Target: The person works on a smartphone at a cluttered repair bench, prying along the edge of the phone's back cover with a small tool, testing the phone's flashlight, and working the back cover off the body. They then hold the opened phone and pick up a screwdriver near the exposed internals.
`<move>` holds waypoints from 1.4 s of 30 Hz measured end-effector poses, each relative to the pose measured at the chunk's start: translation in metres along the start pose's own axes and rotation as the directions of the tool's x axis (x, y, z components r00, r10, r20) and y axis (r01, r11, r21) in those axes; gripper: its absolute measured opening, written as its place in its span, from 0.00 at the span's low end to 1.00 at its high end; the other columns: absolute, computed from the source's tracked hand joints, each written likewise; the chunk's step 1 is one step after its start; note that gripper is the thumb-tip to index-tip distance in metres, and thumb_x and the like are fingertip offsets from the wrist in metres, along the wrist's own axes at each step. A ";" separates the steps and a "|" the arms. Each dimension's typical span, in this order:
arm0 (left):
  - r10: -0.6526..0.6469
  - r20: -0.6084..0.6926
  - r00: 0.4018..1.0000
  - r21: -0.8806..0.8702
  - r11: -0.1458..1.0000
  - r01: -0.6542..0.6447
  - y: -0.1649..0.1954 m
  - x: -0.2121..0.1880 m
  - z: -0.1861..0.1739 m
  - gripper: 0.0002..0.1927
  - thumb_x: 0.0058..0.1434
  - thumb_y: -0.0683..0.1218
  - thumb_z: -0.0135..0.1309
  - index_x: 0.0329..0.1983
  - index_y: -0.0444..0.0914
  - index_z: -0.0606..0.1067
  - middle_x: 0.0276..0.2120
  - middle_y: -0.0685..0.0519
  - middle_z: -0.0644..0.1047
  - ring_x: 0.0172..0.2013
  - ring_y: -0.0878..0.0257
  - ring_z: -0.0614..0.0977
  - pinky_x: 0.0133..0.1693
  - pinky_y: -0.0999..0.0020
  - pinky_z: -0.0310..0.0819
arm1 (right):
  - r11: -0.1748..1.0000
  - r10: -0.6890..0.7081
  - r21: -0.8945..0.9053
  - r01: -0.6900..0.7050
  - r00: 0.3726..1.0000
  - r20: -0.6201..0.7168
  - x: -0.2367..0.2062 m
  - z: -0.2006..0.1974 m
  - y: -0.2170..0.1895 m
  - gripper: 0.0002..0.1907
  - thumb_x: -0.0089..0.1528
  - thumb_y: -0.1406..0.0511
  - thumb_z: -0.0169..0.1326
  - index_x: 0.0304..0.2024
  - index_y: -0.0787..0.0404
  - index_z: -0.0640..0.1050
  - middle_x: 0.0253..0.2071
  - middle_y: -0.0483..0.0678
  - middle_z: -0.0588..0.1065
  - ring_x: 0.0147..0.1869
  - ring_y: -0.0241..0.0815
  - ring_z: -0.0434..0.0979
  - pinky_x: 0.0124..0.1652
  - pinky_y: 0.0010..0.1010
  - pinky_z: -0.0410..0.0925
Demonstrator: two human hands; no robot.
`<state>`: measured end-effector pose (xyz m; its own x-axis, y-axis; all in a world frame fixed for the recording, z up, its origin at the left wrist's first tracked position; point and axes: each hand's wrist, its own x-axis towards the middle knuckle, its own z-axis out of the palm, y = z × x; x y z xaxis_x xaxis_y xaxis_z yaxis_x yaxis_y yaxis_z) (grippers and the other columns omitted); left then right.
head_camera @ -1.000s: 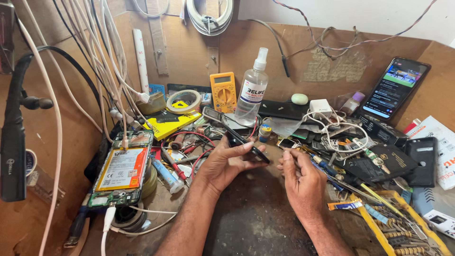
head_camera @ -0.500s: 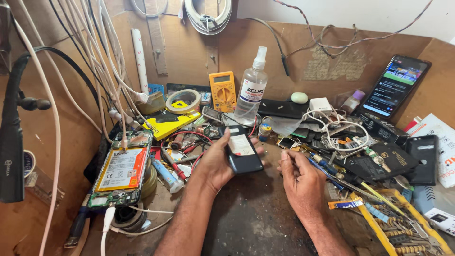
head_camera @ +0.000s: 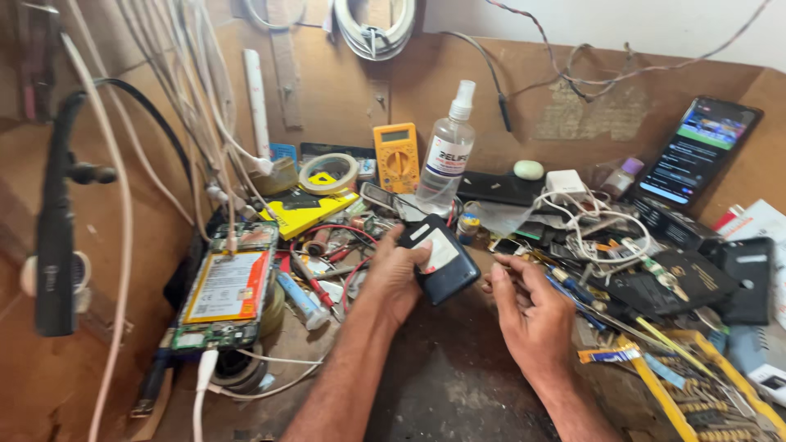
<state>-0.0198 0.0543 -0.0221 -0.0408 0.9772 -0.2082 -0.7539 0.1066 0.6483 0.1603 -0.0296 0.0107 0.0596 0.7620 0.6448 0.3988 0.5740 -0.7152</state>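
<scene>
My left hand (head_camera: 393, 274) grips a dark phone body (head_camera: 442, 260) with a white patch on its upturned face, held tilted over the dark worktop. My right hand (head_camera: 528, 315) hovers just right of it, fingers curled and pinched near the phone's right edge; whether it holds a small tool or part I cannot tell. An opened phone (head_camera: 225, 286) with its orange-labelled battery exposed lies at the left with a white cable plugged in.
A clear spray bottle (head_camera: 446, 160), a yellow multimeter (head_camera: 397, 155) and a tape roll (head_camera: 327, 173) stand at the back. A lit phone (head_camera: 696, 151) leans at the right. Wires, tweezers, black phone covers (head_camera: 741, 278) and small parts crowd the right side. Cables hang at the left.
My left hand has turned the dark phone from edge-on to its flat face up and tilted it towards me. My right hand has stayed close beside it.
</scene>
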 end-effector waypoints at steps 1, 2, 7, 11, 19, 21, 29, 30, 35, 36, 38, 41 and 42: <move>-0.016 0.008 1.000 -0.045 0.999 0.016 0.000 0.002 0.002 0.24 0.58 0.32 0.52 0.53 0.48 0.67 0.41 0.51 0.83 0.42 0.58 0.86 0.46 0.58 0.82 | 0.998 0.024 0.057 -0.025 1.000 0.017 -0.001 0.002 -0.003 0.13 0.68 0.68 0.53 0.53 0.69 0.77 0.39 0.50 0.83 0.42 0.36 0.84 0.39 0.26 0.77; -0.013 0.101 0.995 -0.094 0.995 0.023 -0.001 0.003 0.004 0.19 0.60 0.37 0.55 0.53 0.45 0.69 0.40 0.51 0.82 0.40 0.58 0.85 0.44 0.58 0.82 | 0.992 0.046 0.112 -0.050 0.998 0.035 -0.002 0.003 -0.006 0.15 0.68 0.68 0.52 0.55 0.68 0.76 0.41 0.50 0.82 0.44 0.36 0.84 0.40 0.26 0.77; 0.031 0.299 0.954 -0.201 0.979 0.031 -0.004 -0.002 0.013 0.21 0.67 0.54 0.65 0.52 0.37 0.74 0.36 0.51 0.80 0.33 0.59 0.83 0.35 0.62 0.79 | 0.978 -0.022 0.208 -0.008 0.989 0.145 -0.002 0.006 -0.021 0.20 0.66 0.70 0.51 0.61 0.66 0.72 0.52 0.51 0.79 0.51 0.38 0.83 0.45 0.28 0.78; -0.077 0.259 0.963 -0.156 0.980 0.120 0.000 -0.009 0.020 0.23 0.56 0.59 0.63 0.47 0.41 0.76 0.34 0.49 0.82 0.32 0.57 0.85 0.32 0.61 0.79 | 0.986 -0.138 0.122 0.116 0.972 0.189 -0.001 0.012 -0.029 0.22 0.65 0.70 0.54 0.62 0.65 0.72 0.54 0.51 0.79 0.53 0.39 0.84 0.48 0.29 0.78; -0.239 0.301 0.923 -0.100 0.955 0.280 0.000 -0.002 0.009 0.34 0.57 0.71 0.56 0.38 0.34 0.78 0.28 0.46 0.80 0.26 0.56 0.82 0.30 0.66 0.79 | 0.964 -0.266 0.088 0.252 0.930 0.255 0.002 0.015 -0.035 0.25 0.65 0.69 0.54 0.66 0.64 0.70 0.58 0.52 0.78 0.55 0.40 0.83 0.51 0.31 0.77; -0.208 0.282 0.937 -0.087 0.967 0.241 -0.002 0.002 0.006 0.33 0.59 0.72 0.58 0.35 0.36 0.78 0.25 0.48 0.79 0.23 0.59 0.80 0.27 0.68 0.75 | 0.958 -0.286 0.065 0.279 0.920 0.266 0.001 0.015 -0.036 0.26 0.65 0.68 0.56 0.66 0.64 0.70 0.57 0.52 0.78 0.53 0.39 0.84 0.51 0.31 0.76; -0.259 0.283 0.924 -0.072 0.955 0.289 -0.002 0.007 0.003 0.31 0.57 0.72 0.57 0.25 0.40 0.74 0.17 0.54 0.75 0.17 0.65 0.73 0.21 0.73 0.64 | 0.956 -0.282 0.008 0.293 0.915 0.289 0.000 0.018 -0.035 0.28 0.63 0.65 0.59 0.66 0.62 0.70 0.55 0.52 0.79 0.46 0.38 0.85 0.45 0.30 0.77; -0.261 0.260 0.930 -0.072 0.955 0.288 -0.003 0.006 0.003 0.30 0.57 0.72 0.57 0.25 0.41 0.75 0.17 0.55 0.74 0.17 0.66 0.72 0.22 0.73 0.64 | 0.956 -0.281 -0.001 0.294 0.914 0.291 0.000 0.017 -0.035 0.28 0.63 0.65 0.59 0.66 0.62 0.70 0.54 0.51 0.79 0.46 0.38 0.85 0.45 0.30 0.77; -0.244 0.251 0.937 -0.093 0.957 0.275 -0.002 0.004 0.006 0.27 0.57 0.70 0.60 0.23 0.44 0.72 0.17 0.56 0.73 0.17 0.66 0.71 0.22 0.73 0.63 | 0.952 -0.291 -0.004 0.307 0.905 0.310 0.000 0.018 -0.037 0.27 0.64 0.65 0.59 0.65 0.62 0.71 0.53 0.51 0.79 0.45 0.39 0.85 0.45 0.30 0.76; -0.238 0.217 0.947 -0.073 0.963 0.259 -0.002 0.003 0.007 0.27 0.55 0.69 0.61 0.22 0.44 0.71 0.16 0.56 0.72 0.16 0.65 0.71 0.21 0.71 0.63 | 0.952 -0.284 -0.016 0.305 0.904 0.318 0.000 0.018 -0.038 0.27 0.63 0.66 0.58 0.65 0.61 0.71 0.52 0.51 0.79 0.45 0.39 0.84 0.46 0.30 0.76; -0.231 0.157 0.960 -0.052 0.969 0.242 -0.001 0.000 0.008 0.26 0.54 0.69 0.61 0.22 0.45 0.69 0.16 0.57 0.71 0.16 0.65 0.70 0.22 0.70 0.64 | 0.951 -0.297 0.017 0.309 0.897 0.328 0.001 0.019 -0.039 0.27 0.64 0.66 0.58 0.66 0.61 0.71 0.52 0.51 0.79 0.47 0.39 0.84 0.47 0.30 0.76; -0.249 0.086 0.965 -0.030 0.967 0.253 -0.001 -0.002 0.012 0.25 0.54 0.69 0.60 0.22 0.46 0.69 0.16 0.57 0.69 0.17 0.64 0.69 0.23 0.69 0.65 | 0.955 -0.293 0.057 0.292 0.888 0.355 0.004 0.019 -0.040 0.26 0.65 0.66 0.57 0.66 0.61 0.71 0.52 0.51 0.79 0.49 0.39 0.83 0.46 0.29 0.76; -0.266 0.057 0.962 -0.007 0.964 0.267 -0.001 -0.003 0.013 0.25 0.53 0.69 0.59 0.22 0.46 0.70 0.17 0.57 0.69 0.17 0.64 0.69 0.22 0.69 0.64 | 0.957 -0.287 0.070 0.281 0.885 0.367 0.005 0.019 -0.040 0.26 0.65 0.66 0.57 0.66 0.60 0.71 0.52 0.51 0.79 0.50 0.39 0.82 0.46 0.29 0.77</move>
<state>-0.0101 0.0540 -0.0131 0.1989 0.9224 -0.3312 -0.7421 0.3625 0.5638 0.1272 -0.0432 0.0371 -0.3977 0.6196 0.6767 0.3340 0.7847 -0.5222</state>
